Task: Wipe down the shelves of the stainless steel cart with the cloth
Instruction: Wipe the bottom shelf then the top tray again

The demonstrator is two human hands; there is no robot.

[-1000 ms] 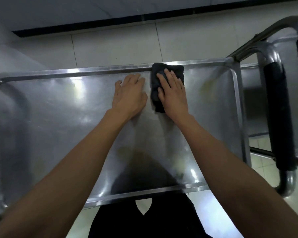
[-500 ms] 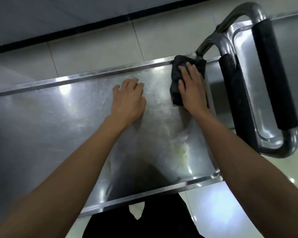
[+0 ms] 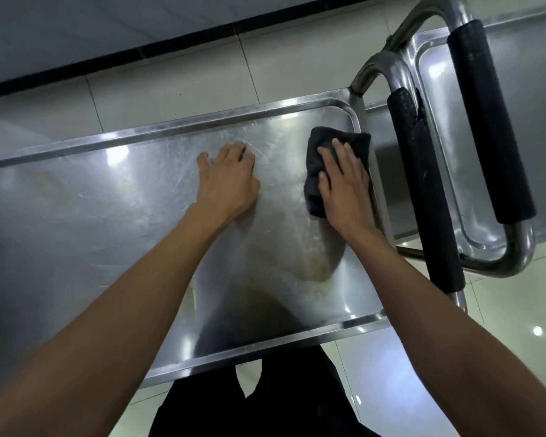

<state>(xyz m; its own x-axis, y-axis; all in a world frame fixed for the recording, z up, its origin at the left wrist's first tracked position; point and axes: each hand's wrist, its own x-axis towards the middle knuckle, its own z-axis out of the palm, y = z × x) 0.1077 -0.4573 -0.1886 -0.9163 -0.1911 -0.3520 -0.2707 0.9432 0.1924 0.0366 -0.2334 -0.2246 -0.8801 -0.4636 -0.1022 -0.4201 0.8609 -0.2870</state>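
Cloth (image 3: pixel 338 165), dark grey and bunched, lies flat on top shelf (image 3: pixel 139 216) of stainless steel cart, close to the shelf's right rim and near its far right corner, its right edge just lapping onto that rim. Right hand (image 3: pixel 344 187) presses down on the cloth, palm down, fingers straight and close together, thumb out to the left along the cloth's edge; no pinch, just flat pressure. Left hand (image 3: pixel 227 181) rests palm down on bare metal well left of the cloth, not touching it, fingers slightly spread with tips bent down onto the surface, holding nothing. Both forearms bare, reaching in from the bottom of frame. Shelf surface looks scratched and smeary, with bright light glints and a yellowish stain (image 3: pixel 316 269) nearer the front edge, below the right wrist. Raised rim runs all round the shelf. Right of the shelf, cart handle (image 3: pixel 423 190) stands as a bent steel tube with a black foam grip; second black-gripped handle (image 3: pixel 489 121) sits beyond it, over another steel tray surface (image 3: pixel 438 146). Pale tiled floor (image 3: pixel 171 80) beyond the cart, dark strip along the wall base. Dark clothing (image 3: pixel 265 402) at bottom centre. No brand, label or readable writing anywhere on cart, cloth or handles.
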